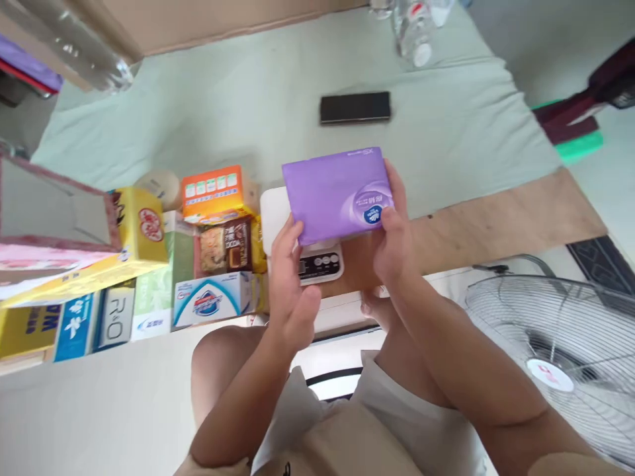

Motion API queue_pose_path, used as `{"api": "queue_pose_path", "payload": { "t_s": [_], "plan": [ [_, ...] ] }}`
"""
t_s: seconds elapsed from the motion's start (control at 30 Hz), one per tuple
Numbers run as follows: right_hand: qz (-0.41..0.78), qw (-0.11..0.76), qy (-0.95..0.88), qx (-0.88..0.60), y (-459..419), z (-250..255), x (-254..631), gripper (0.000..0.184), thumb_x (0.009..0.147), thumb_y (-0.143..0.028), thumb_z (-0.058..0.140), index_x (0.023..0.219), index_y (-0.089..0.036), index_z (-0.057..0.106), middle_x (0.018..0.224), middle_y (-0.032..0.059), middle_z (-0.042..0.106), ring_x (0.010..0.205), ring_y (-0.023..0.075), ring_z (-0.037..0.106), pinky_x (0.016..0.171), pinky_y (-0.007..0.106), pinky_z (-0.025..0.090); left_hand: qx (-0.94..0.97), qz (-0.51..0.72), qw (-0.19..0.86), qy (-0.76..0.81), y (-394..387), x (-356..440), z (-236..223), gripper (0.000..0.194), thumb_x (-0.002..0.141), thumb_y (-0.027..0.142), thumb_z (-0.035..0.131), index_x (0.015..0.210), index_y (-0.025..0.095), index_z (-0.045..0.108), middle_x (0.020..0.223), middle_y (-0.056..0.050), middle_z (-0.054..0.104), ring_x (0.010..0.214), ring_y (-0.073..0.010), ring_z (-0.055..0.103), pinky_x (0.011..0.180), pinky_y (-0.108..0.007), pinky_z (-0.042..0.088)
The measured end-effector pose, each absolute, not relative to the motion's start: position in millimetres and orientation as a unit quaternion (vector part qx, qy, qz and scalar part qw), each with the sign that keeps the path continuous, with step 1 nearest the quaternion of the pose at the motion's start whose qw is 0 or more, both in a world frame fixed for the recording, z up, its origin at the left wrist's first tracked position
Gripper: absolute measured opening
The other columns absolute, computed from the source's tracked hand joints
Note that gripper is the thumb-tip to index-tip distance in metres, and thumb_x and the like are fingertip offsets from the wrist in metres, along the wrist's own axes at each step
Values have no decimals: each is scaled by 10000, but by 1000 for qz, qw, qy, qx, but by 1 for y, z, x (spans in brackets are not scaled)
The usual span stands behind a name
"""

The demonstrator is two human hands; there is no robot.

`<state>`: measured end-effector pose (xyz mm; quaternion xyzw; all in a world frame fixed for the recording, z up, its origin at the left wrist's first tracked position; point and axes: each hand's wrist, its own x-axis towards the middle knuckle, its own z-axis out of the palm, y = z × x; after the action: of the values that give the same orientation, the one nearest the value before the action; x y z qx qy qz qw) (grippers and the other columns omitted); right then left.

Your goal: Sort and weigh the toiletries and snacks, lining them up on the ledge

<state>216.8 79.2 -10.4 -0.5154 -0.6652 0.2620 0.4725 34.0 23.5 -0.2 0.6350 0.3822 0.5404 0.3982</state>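
A purple pack of tissues (332, 188) is held flat above a white kitchen scale (272, 215), hiding much of its platform. My right hand (394, 231) grips the pack's right end, its thumb on top and its fingers behind the edge. At the lower left corner, my left hand (290, 284) has its fingers against the pack, while its thumb sticks out free of it. The scale's dark display panel (320, 266) shows below the pack, and no reading can be made out.
Left of the scale stand an orange box (213, 192), a Safeguard soap box (211, 301), a yellow box (146, 225) and several other cartons. A black case (355, 108) lies beyond the pack. A plastic bottle (415, 33) is farther back; a fan (550, 357) stands at right.
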Motion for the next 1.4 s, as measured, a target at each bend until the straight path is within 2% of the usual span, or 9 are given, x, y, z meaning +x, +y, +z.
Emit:
{"api": "queue_pose_path", "payload": {
  "t_s": [0.2, 0.33, 0.47, 0.6, 0.73, 0.83, 1.0, 1.17, 1.4],
  "plan": [
    [312, 654, -489, -486, 53, 4, 262, 557, 1056, -521, 343, 1594, -377, 333, 1633, 26, 499, 1500, 240, 543, 1213, 495, 532, 626, 502, 456, 385, 21, 71, 17, 662, 900, 572, 744, 1509, 431, 527, 1655, -62, 439, 1429, -304, 577, 1042, -417, 629],
    [265, 723, -411, -489, 50, 7, 294, 552, 1051, -560, 366, 1580, -400, 378, 1545, 40, 550, 1435, 278, 578, 1166, 532, 547, 563, 500, 513, 413, 45, 125, 39, 560, 850, 577, 795, 1365, 449, 617, 1608, -19, 495, 1297, -275, 642, 943, -393, 651],
    [176, 748, -375, -518, 54, 16, 324, 499, 1035, -475, 424, 1505, -321, 493, 1500, 64, 585, 1436, 250, 542, 1245, 519, 473, 493, 440, 617, 429, 83, 182, 55, 499, 824, 676, 780, 1201, 367, 676, 1371, -36, 671, 1197, -266, 687, 888, -354, 636],
    [55, 732, -361, -575, 49, 33, 343, 473, 950, -346, 462, 1405, -242, 539, 1463, 87, 581, 1444, 273, 503, 1278, 559, 398, 502, 437, 641, 381, 125, 235, 52, 377, 832, 561, 828, 1047, 281, 695, 1066, -12, 710, 1012, -190, 698, 806, -272, 594],
    [-6, 664, -379, -644, 42, 43, 347, 470, 918, -307, 436, 1383, -262, 484, 1439, 126, 573, 1462, 342, 512, 1265, 678, 348, 540, 372, 660, 366, 170, 294, 36, 251, 923, 428, 820, 964, 209, 705, 839, 8, 639, 761, -99, 587, 793, -316, 584],
    [44, 598, -375, -707, 41, 44, 348, 520, 921, -341, 473, 1434, -278, 422, 1569, 161, 490, 1595, 419, 336, 1284, 784, 209, 584, 253, 681, 362, 197, 345, 22, 205, 929, 377, 814, 928, 204, 702, 754, 14, 638, 702, -87, 562, 807, -379, 613],
    [112, 580, -318, -742, 50, 35, 359, 566, 956, -336, 477, 1508, -266, 373, 1707, 184, 291, 1683, 463, 52, 1250, 879, 54, 656, 207, 634, 353, 218, 423, -5, 167, 1002, 271, 704, 885, 155, 673, 655, 64, 585, 569, -32, 511, 645, -233, 500],
    [102, 557, -306, -765, 54, 21, 381, 528, 1025, -437, 433, 1526, -275, 386, 1706, 188, 267, 1693, 476, -4, 1228, 904, 116, 738, 220, 548, 327, 225, 452, -24, 59, 1019, 155, 655, 973, 131, 686, 724, 84, 640, 659, -38, 614, 621, -180, 435],
    [87, 530, -318, -781, 53, 15, 393, 553, 1040, -529, 427, 1525, -266, 395, 1698, 197, 264, 1696, 480, -6, 1216, 884, 233, 767, 220, 475, 372, 210, 465, -27, 251, 1089, 171, 513, 864, 179, 623, 715, 70, 586, 696, -69, 576, 804, -262, 532]
  ]
}}
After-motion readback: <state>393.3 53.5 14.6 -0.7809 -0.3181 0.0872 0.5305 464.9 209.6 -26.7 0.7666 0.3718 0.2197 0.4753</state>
